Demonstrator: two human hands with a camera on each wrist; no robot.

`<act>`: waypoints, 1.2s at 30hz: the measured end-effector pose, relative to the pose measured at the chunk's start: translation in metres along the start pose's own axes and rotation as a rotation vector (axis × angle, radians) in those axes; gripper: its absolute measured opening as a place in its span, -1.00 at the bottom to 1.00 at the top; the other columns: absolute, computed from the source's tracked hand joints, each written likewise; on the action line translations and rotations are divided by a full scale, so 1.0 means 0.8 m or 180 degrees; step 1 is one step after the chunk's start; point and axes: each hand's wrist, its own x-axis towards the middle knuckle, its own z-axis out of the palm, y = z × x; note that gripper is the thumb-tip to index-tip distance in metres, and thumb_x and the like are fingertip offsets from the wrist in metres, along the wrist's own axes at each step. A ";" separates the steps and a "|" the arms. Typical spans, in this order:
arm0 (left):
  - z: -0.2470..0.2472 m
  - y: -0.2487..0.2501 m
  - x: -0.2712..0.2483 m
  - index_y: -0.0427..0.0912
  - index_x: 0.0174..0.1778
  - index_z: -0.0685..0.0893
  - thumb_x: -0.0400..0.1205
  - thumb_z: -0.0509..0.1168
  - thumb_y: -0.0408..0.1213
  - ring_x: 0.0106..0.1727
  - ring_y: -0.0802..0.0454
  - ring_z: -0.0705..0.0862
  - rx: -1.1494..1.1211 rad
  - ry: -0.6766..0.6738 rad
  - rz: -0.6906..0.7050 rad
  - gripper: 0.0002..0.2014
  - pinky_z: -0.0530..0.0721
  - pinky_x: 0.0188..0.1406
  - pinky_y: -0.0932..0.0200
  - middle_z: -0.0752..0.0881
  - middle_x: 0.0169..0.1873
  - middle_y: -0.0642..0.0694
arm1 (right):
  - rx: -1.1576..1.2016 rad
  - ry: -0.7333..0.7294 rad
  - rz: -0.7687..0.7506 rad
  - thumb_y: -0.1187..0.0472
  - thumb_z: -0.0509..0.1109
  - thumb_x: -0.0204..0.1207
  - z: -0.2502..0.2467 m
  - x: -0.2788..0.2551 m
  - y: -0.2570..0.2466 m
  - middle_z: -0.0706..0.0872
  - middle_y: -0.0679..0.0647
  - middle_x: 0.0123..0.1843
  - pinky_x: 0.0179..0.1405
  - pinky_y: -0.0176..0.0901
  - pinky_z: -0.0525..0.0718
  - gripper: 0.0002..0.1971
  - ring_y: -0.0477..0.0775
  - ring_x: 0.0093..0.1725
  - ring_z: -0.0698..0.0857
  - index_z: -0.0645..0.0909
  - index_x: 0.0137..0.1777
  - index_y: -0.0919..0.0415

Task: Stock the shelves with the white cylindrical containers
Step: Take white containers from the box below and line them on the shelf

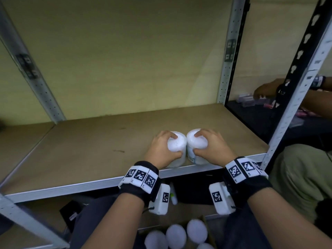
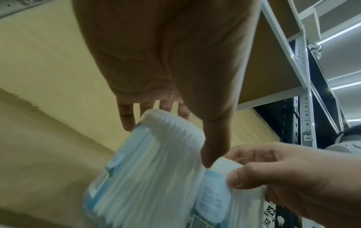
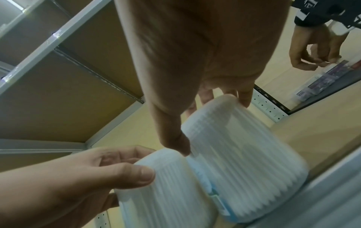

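Two white containers, left container point(image 1: 177, 150) and right container point(image 1: 196, 147), stand touching, lower centre of frame, near the shelf point(image 1: 89, 155) front edge. Left hand point(image 1: 162, 150) and right hand point(image 1: 213, 147) each grasp one from above, fingers curled over lid, thumb nearside
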 end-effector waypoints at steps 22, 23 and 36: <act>-0.004 0.011 -0.001 -0.16 0.00 0.74 0.58 0.31 -0.25 0.24 0.00 0.54 0.0408 0.0349 0.0213 -0.84 0.37 0.04 0.32 0.67 0.14 -0.06 | -0.0789 0.0065 -0.0265 0.21 0.38 0.51 -0.020 0.002 -0.003 0.68 0.07 0.33 0.30 -0.15 0.47 -0.63 0.12 0.34 0.53 0.66 0.32 0.14; -0.004 0.010 0.006 -0.17 -0.02 0.74 0.58 0.31 -0.26 0.20 0.00 0.58 0.0392 0.0347 0.0186 -0.85 0.39 -0.01 0.31 0.68 0.13 -0.07 | -0.0803 0.0064 -0.0248 0.20 0.39 0.52 -0.020 0.008 -0.003 0.69 0.08 0.32 0.31 -0.13 0.48 -0.64 0.12 0.35 0.55 0.67 0.32 0.15; 0.008 -0.011 0.147 -0.19 0.02 0.75 0.57 0.31 -0.32 0.14 -0.07 0.66 0.0399 -0.0031 0.0050 -0.84 0.55 -0.01 0.23 0.70 0.14 -0.13 | -0.0804 0.0039 0.0199 0.19 0.37 0.55 -0.006 0.146 0.018 0.67 0.13 0.34 0.35 -0.06 0.52 -0.64 0.18 0.36 0.61 0.64 0.35 0.12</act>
